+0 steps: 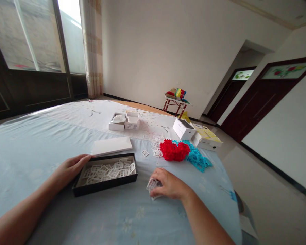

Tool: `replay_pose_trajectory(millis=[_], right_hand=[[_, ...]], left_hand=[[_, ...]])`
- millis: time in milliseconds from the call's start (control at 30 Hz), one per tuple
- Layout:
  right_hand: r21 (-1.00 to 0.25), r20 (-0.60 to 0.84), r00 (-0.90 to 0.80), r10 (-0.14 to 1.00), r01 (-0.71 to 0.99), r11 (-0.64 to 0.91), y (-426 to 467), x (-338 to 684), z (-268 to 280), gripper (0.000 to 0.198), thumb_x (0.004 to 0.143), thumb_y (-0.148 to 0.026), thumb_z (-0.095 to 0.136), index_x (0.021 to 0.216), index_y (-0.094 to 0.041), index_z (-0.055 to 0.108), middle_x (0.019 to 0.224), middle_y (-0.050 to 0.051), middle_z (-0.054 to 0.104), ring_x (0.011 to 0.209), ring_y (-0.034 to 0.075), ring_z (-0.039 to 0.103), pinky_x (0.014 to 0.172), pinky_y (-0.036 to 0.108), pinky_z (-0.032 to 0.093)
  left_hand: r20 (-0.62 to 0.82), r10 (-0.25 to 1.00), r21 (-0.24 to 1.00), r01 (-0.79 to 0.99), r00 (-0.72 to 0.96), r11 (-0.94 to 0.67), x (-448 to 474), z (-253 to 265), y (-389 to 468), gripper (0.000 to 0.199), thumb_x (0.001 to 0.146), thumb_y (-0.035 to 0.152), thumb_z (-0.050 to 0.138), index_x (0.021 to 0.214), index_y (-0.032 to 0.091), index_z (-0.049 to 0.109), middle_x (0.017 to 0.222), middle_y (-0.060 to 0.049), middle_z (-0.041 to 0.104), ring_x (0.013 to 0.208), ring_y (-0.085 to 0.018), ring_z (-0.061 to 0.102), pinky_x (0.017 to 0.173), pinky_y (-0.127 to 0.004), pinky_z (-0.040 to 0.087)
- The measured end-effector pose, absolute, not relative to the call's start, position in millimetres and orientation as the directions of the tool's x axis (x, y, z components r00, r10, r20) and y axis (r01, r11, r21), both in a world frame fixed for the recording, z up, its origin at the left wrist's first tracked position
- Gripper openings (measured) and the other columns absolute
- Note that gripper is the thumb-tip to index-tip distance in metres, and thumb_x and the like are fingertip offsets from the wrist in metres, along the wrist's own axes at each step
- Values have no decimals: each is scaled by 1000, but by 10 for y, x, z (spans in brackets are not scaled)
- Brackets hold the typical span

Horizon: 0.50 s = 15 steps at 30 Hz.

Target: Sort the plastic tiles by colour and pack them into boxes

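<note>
My left hand (72,166) is at the far left corner of a shallow black-rimmed box (105,185), its fingers closed against the rim. Inside the box lies a loose layer of small white plastic lattice pieces (114,173), like tiny window frames. To the right of the box, my right hand (165,183) is low over the tablecloth, closed around several white lattice pieces (153,185). Beyond it, a pile of red plastic pieces (174,150) sits beside blue ones (197,156). More white pieces (156,146) are scattered to the left of the red pile.
A flat white lid (112,145) lies behind the black box. Farther back stand two small open white boxes (117,122). A white carton (184,129) and a yellow-and-white box (206,136) stand at the right, near the edge of the cloth-covered round table (53,136).
</note>
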State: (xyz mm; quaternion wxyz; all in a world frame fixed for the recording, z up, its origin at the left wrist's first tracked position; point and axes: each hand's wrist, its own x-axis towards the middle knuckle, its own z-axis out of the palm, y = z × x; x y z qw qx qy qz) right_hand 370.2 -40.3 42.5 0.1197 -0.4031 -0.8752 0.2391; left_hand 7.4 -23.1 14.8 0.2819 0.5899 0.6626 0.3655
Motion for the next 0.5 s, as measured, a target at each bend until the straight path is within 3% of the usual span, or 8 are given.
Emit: replay_pose_trajectory(millis=[200,500], right_hand=[[-583,-17,-648,762,625,518,-451,3667,425,29,60,-26,77,86,-21,66,90,0,52,81,13,54,74,21,43],[-713,49,-579,814,551,434,-414,3625,420,20,64,-26,75,80,-17,67,81,-1,52,74,12,52,67,21,42]], left_hand=[[19,993,850,526,-116,45,48,141,-217,65,69,66,45,102,15,67,99,-6,71,92,-26,63,81,-28,48],[16,993,848,528,-115,47,50,143,-223,65,69,66,44,101,16,67,94,-5,72,89,-26,64,78,-27,49]])
